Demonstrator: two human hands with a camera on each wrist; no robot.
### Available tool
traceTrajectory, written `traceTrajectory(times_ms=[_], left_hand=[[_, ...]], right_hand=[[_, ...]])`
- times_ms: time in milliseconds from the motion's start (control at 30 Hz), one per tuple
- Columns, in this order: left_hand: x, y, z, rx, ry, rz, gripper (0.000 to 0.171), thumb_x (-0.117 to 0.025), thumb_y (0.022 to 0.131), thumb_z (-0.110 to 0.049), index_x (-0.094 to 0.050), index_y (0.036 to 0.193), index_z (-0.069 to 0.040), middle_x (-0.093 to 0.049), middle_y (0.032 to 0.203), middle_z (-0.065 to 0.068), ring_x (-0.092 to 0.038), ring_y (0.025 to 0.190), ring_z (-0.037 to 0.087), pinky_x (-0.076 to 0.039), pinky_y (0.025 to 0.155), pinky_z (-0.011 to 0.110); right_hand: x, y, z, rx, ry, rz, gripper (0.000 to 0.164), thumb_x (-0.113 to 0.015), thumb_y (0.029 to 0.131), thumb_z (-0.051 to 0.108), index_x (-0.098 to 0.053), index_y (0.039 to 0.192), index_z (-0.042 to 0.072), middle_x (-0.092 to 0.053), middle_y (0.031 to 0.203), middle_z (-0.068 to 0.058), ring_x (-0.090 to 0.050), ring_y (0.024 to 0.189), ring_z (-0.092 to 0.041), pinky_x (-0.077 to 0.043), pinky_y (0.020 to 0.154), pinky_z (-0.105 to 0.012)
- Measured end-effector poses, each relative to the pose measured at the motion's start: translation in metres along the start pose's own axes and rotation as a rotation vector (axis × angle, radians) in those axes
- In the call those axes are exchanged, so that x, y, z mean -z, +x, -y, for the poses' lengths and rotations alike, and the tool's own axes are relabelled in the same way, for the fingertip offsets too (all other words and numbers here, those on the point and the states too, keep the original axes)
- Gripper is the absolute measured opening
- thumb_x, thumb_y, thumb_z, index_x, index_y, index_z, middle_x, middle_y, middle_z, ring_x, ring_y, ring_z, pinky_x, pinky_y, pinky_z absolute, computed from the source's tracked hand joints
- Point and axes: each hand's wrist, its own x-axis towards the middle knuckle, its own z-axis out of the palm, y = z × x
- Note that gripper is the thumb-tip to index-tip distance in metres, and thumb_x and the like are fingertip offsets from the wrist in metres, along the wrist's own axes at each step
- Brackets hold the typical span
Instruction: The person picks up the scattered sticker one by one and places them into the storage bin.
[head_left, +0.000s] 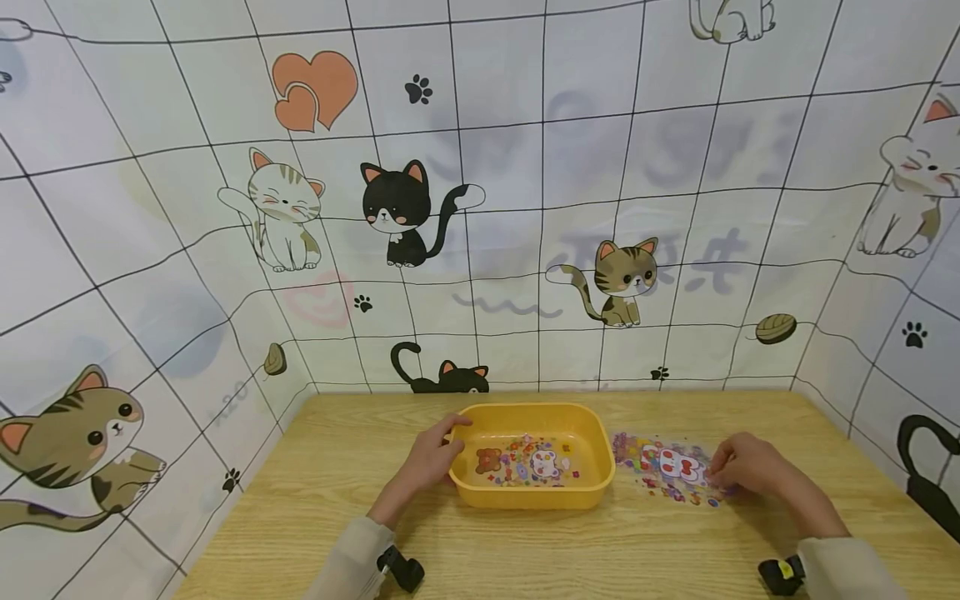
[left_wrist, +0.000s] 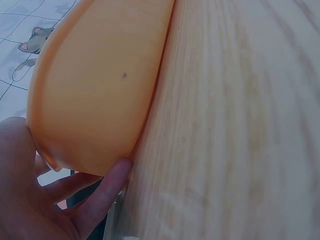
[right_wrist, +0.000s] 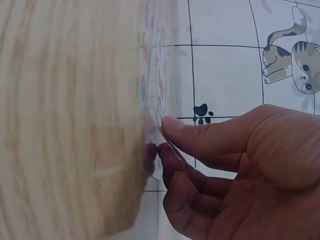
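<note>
Head view: a person's left hand [head_left: 429, 457] is gripping the left end of a yellow tub [head_left: 532, 498], one fingertip pressing its outer wall. Colourful stickers [head_left: 545, 465] are lying inside. The tub is standing on a wooden table [head_left: 600, 554]. Just right of it, a sticker sheet [head_left: 671, 464] is lying; the right hand [head_left: 756, 463] is pinching a thin edge at the sheet's right end between thumb and fingers.

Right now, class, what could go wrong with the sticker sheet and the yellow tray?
The right grip pinches only an edge of the thin sticker sheet, so it may crease or slip free. The left grip holds the yellow tray at one end; a careless pull could slide it and shift the stickers inside.
</note>
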Motion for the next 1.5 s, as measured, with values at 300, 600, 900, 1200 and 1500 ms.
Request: traceTrajectory(times_ms=[300, 600, 900, 1200, 1500], left_hand=[[0.001, 0.001, -0.001, -0.029, 0.034, -0.013, 0.036, -0.052, 0.101, -0.013, -0.062, 0.135, -0.015, -0.059, 0.144, 0.019, -0.066, 0.106, 0.032, -0.059, 0.055, 0.032], [0.000, 0.000, 0.002, -0.035, 0.070, -0.017, 0.034, -0.053, 0.101, -0.013, -0.063, 0.133, -0.016, -0.059, 0.145, 0.016, -0.067, 0.106, 0.030, -0.061, 0.070, 0.035], [0.001, 0.003, 0.004, -0.045, 0.081, -0.018, 0.035, -0.053, 0.100, -0.014, -0.064, 0.133, -0.015, -0.063, 0.141, 0.015, -0.066, 0.102, 0.026, -0.060, 0.075, 0.036], [0.001, 0.002, 0.003, -0.047, 0.070, -0.015, 0.034, -0.053, 0.100, -0.013, -0.064, 0.132, -0.015, -0.060, 0.146, 0.016, -0.068, 0.104, 0.028, -0.061, 0.072, 0.034], [0.001, 0.001, 0.002, -0.047, 0.046, -0.010, 0.035, -0.052, 0.100, -0.013, -0.063, 0.134, -0.014, -0.056, 0.149, 0.017, -0.066, 0.100, 0.027, -0.059, 0.065, 0.031]], right_hand=[[0.016, -0.004, 0.007, 0.083, 0.021, -0.027, 0.013, -0.065, 0.092, 0.005, -0.070, 0.099, -0.005, -0.068, 0.085, -0.007, -0.054, 0.070, -0.015, -0.046, 0.057, -0.028], [0.028, -0.011, 0.015, 0.089, 0.013, -0.107, 0.023, -0.060, 0.100, 0.008, -0.068, 0.112, -0.009, -0.067, 0.085, -0.008, -0.054, 0.065, -0.014, -0.046, 0.055, -0.028], [0.037, -0.015, 0.018, 0.097, 0.027, -0.190, 0.025, -0.053, 0.103, 0.007, -0.068, 0.116, -0.009, -0.072, 0.099, -0.019, -0.057, 0.065, -0.012, -0.046, 0.056, -0.028], [0.040, -0.018, 0.024, 0.097, 0.045, -0.239, 0.026, -0.050, 0.103, 0.005, -0.066, 0.117, -0.010, -0.071, 0.105, -0.025, -0.055, 0.065, -0.012, -0.048, 0.056, -0.029], [0.042, -0.022, 0.029, 0.111, 0.055, -0.309, 0.027, -0.046, 0.102, 0.000, -0.065, 0.116, -0.012, -0.070, 0.106, -0.028, -0.052, 0.062, -0.011, -0.046, 0.053, -0.028]])
